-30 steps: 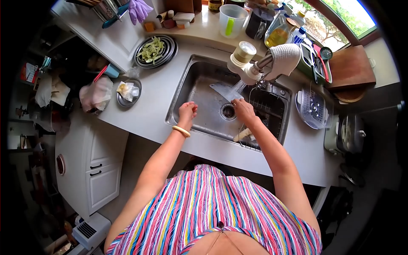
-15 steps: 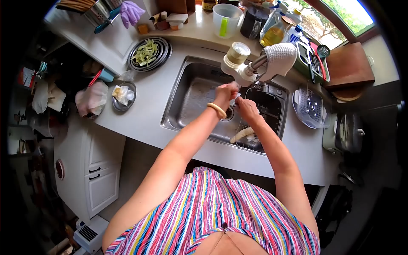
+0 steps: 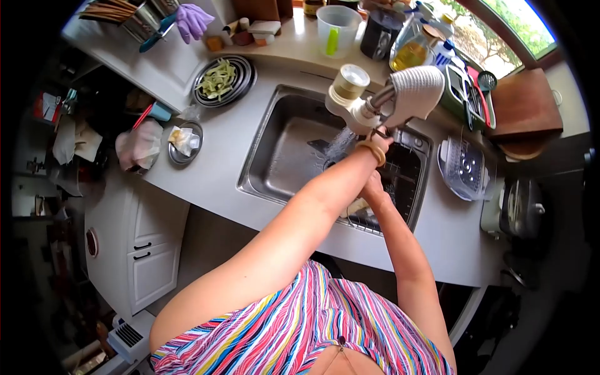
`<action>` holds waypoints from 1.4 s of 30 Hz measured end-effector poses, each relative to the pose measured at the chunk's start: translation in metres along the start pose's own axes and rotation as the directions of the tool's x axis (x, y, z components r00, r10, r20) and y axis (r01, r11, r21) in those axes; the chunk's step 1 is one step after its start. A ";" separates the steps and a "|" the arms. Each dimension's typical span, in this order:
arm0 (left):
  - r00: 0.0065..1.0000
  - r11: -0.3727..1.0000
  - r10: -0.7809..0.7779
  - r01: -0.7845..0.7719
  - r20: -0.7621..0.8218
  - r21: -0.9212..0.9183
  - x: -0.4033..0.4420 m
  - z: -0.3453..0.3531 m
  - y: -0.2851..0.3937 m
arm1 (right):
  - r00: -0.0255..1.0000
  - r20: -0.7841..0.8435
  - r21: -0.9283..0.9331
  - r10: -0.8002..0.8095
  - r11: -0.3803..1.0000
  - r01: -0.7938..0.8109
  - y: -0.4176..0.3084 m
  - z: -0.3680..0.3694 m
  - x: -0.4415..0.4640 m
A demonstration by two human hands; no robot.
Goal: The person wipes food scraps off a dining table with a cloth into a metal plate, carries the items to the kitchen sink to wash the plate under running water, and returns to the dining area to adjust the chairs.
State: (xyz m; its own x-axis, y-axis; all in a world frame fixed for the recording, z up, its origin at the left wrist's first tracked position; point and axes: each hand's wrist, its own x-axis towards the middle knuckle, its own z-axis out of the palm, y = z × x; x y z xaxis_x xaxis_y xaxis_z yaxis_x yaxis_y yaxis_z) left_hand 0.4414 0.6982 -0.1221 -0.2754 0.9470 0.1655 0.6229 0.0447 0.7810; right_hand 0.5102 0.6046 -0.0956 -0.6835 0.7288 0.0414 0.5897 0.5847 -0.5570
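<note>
My left hand (image 3: pixel 382 139), a pale bangle (image 3: pixel 373 152) on its wrist, is at the tap's lever, just below the white cloth (image 3: pixel 420 90) draped over the spout. Its fingers look curled at the lever, though partly hidden. Water (image 3: pixel 340 144) runs from the white filter unit (image 3: pixel 353 111) on the tap into the steel sink (image 3: pixel 284 150). My right hand (image 3: pixel 373 184) is low over the sink's right side, its fingers hidden behind my left wrist. Below it, a pale, long piece of food (image 3: pixel 355 207) lies on a wire rack (image 3: pixel 369 224), partly covered by my arms.
Left of the sink stand stacked dark plates with cut greens (image 3: pixel 217 80) and a small metal dish (image 3: pixel 185 155) holding a crumpled wrapper. At right are a clear plastic container (image 3: pixel 464 165) and a utensil holder (image 3: pixel 469 100). A measuring jug (image 3: pixel 337 31) stands behind.
My left hand has moved right, from under the filter unit to the tap lever, crossing over my right hand. My right hand has dropped lower. The running water is now plainly visible.
</note>
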 end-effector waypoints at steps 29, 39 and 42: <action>0.291 0.398 -0.906 0.344 -0.306 -0.851 -0.170 -0.385 -0.294 | 0.654 -0.534 0.002 0.535 0.775 -0.632 0.163 -0.055 -0.310; 0.214 0.388 -0.918 0.327 -0.332 -0.861 -0.124 -0.438 -0.300 | 0.671 -0.664 -0.368 0.330 0.637 -0.677 0.184 -0.065 -0.277; 0.234 0.461 -0.880 0.217 -0.413 -0.860 -0.135 -0.434 -0.299 | 0.678 -0.706 -0.257 0.205 0.818 -0.514 0.138 -0.053 -0.234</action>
State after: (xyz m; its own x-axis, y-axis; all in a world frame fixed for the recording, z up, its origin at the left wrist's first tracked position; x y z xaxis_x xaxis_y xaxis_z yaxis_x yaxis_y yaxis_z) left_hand -0.0253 0.4190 -0.1164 -0.9151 0.0509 -0.4001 -0.4024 -0.0476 0.9142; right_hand 0.7745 0.5337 -0.1381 -0.0388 0.8654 0.4996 0.9446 0.1949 -0.2642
